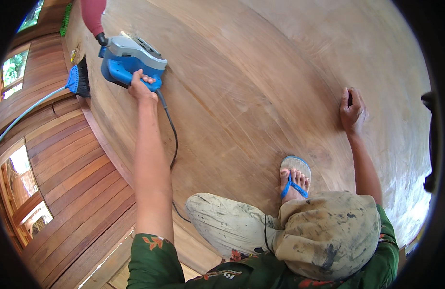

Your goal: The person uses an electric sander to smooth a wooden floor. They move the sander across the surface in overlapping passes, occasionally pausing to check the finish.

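Observation:
My left hand [142, 87] is wrapped round the rear handle of a blue and grey belt sander [134, 59], out at the far left. The sander sits on a broad brown wooden floor [251, 111]. A dark red dust bag [92, 17] is joined to its far end. From its handle a dark power cord [174, 132] trails back toward my knee. On the right, my right hand [353, 113] rests on the wood in a loose fist, with nothing visible in it.
A blue broom [77, 79] with black bristles leans by the plank wall [83, 159] at left, its pale handle sloping down. My foot in a blue flip-flop [295, 176] stands on the floor between my arms. Window openings [22, 173] break the wall.

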`<state>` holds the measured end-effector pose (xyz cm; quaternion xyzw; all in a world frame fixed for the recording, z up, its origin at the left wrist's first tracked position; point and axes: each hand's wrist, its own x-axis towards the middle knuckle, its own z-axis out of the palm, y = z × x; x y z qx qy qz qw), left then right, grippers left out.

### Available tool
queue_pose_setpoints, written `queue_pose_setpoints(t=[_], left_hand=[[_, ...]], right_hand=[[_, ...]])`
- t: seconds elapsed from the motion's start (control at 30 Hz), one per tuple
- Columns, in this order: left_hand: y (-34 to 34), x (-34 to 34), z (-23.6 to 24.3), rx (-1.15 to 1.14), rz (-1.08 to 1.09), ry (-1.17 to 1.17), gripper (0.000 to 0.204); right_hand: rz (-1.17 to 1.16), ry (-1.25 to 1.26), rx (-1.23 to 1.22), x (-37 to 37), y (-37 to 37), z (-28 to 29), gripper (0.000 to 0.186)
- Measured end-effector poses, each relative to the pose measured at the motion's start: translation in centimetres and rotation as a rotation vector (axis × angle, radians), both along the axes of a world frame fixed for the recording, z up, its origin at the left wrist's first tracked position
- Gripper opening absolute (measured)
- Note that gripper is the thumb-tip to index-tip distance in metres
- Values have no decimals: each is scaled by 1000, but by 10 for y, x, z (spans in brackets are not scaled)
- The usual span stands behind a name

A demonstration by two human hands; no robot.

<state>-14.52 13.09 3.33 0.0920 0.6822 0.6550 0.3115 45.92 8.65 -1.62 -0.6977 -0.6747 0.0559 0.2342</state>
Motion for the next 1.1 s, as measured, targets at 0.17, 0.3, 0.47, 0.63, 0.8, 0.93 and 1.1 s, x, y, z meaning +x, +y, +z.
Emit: queue_pose_setpoints(t=[0.17, 0.3, 0.47, 0.63, 0.8, 0.93, 1.1], left_hand=[[-90, 77, -18, 40, -22, -60, 19], [-70, 78, -6, 62, 5, -79, 16], [-101, 119, -2, 57, -29, -149, 20], [-166, 178, 15, -15, -123, -175, 22], [-164, 184, 36, 124, -88, -216, 29], [-139, 152, 24, 135, -81, -220, 14], [-101, 97, 10, 67, -52, -216, 15]], right_hand=[[-25, -10, -5, 37, -67, -8, 18], [3, -37, 8, 6, -3, 1, 20], [-17, -42, 23, -7, 14, 2, 22], [-30, -49, -15, 2, -3, -3, 21], [0, -26, 33, -11, 17, -6, 21], [-38, -32, -5, -17, 15, -10, 21], [-66, -58, -53, -12, 12, -10, 20]])
